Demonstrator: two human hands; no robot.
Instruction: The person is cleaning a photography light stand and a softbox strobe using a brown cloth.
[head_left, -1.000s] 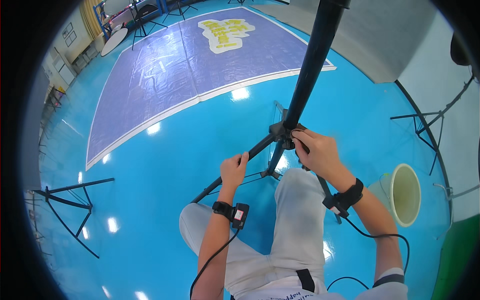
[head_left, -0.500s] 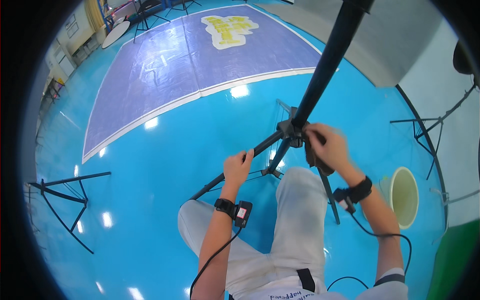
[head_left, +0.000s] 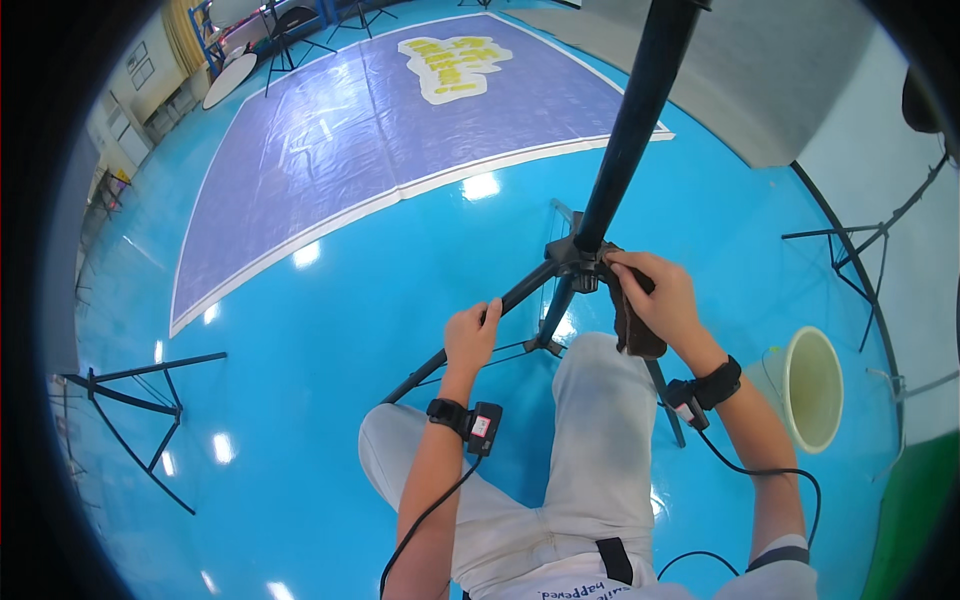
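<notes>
A black tripod stand [head_left: 625,145] rises in front of me, its pole leaning up to the right and its legs spread over the floor between my knees. My left hand [head_left: 470,340] is wrapped round the stand's near-left leg [head_left: 527,287]. Just right of the leg joint [head_left: 574,258], my right hand [head_left: 658,298] pinches a dark brown cloth [head_left: 632,330] against the stand. The cloth hangs down below the fingers, over the right leg's upper part. Each wrist wears a black strap with a small cabled device.
A pale bucket [head_left: 812,390] lies tipped at the right. Other black stands are at the left [head_left: 150,405] and right [head_left: 858,250]. A large purple sheet [head_left: 330,150] with yellow lettering covers the floor ahead. A green surface [head_left: 915,510] edges the lower right.
My right hand has shifted slightly at the joint, and more of the brown cloth now shows beneath it. The left hand keeps its grip on the leg. The view has turned a little.
</notes>
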